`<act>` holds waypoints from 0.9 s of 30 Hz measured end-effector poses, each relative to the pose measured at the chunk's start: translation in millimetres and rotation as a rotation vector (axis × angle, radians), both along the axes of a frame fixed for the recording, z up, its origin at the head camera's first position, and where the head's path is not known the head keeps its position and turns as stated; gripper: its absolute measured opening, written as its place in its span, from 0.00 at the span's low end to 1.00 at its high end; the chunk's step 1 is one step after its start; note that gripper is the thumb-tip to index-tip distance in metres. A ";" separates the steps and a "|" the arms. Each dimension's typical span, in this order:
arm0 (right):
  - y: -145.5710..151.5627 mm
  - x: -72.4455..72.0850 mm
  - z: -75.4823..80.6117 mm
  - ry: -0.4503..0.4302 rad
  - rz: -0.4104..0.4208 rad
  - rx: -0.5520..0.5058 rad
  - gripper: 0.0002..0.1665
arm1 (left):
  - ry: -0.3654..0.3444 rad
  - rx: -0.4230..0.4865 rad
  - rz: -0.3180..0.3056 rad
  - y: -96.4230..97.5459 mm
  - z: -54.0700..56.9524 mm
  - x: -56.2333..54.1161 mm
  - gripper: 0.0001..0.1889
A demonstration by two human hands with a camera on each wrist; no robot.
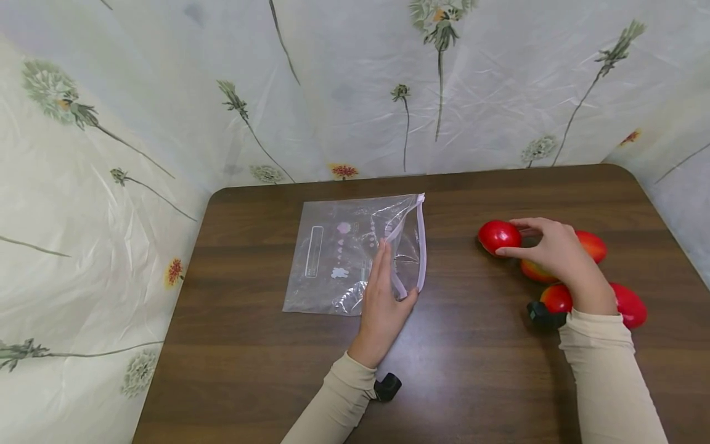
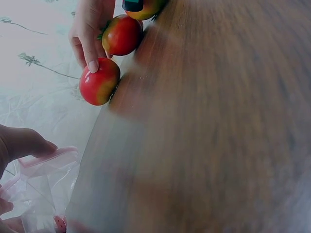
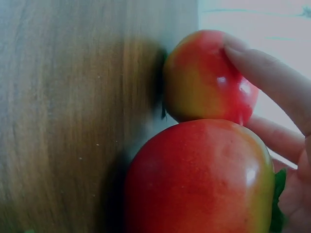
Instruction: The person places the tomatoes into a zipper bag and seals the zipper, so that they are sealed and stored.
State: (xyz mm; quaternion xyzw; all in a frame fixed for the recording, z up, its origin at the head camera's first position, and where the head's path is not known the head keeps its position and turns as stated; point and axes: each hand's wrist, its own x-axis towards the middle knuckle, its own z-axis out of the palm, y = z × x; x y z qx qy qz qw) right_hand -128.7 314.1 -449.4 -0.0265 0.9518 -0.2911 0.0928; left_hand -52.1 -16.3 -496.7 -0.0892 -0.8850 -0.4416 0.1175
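Observation:
A clear zip bag [image 1: 327, 213] with a pink zip strip lies flat on the table, its mouth spread apart on the right side. My left hand [image 1: 383, 311] rests at that mouth; the straight fingers lie along one lip and the thumb [image 2: 34, 143] touches the pink edge of the other. On the right, my right hand [image 1: 560, 246] grips a shiny red tomato [image 1: 499, 237] between thumb and fingers. The held tomato [image 3: 204, 77] shows a yellowish-green side. Another tomato [image 3: 199, 179] with a green leafy top sits close beside that hand.
More tomatoes lie under and around the right forearm, including a red one [image 1: 629, 305] and an orange-red one [image 1: 591, 246]. The brown wooden table [image 1: 238, 370] ends at the back against a flower-patterned sheet [image 1: 344, 92]. Each wrist wears a black camera [image 1: 387, 387].

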 end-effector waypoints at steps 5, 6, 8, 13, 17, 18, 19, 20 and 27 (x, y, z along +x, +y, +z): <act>1.1 2.0 -1.7 0.005 -0.031 -0.047 0.48 | 0.021 -0.002 -0.001 0.2 0.1 0.0 0.55; 1.2 2.4 -1.7 0.009 -0.038 -0.055 0.48 | 0.024 -0.001 0.000 0.2 0.3 0.1 0.55; 1.3 3.6 -1.3 0.014 -0.054 -0.073 0.48 | 0.026 -0.004 0.001 0.3 0.6 0.1 0.55; 1.0 5.7 0.4 0.045 -0.091 -0.116 0.47 | 0.026 -0.006 0.002 -0.1 1.5 -0.2 0.55; -0.5 6.5 2.3 0.076 -0.109 -0.135 0.46 | 0.029 -0.008 0.006 -0.8 1.6 -0.9 0.55; -0.8 6.7 2.6 0.082 -0.112 -0.138 0.45 | 0.028 -0.009 0.007 -0.9 1.6 -0.9 0.55; -1.4 7.1 3.1 0.087 -0.114 -0.142 0.45 | 0.026 -0.008 0.008 -1.0 1.7 -1.0 0.55; -1.9 7.4 3.5 0.092 -0.113 -0.145 0.45 | 0.022 -0.006 0.007 -1.1 1.6 -0.9 0.55; -7.9 7.9 4.9 0.132 -0.101 -0.156 0.44 | 0.018 0.000 0.006 -1.7 2.0 -0.9 0.55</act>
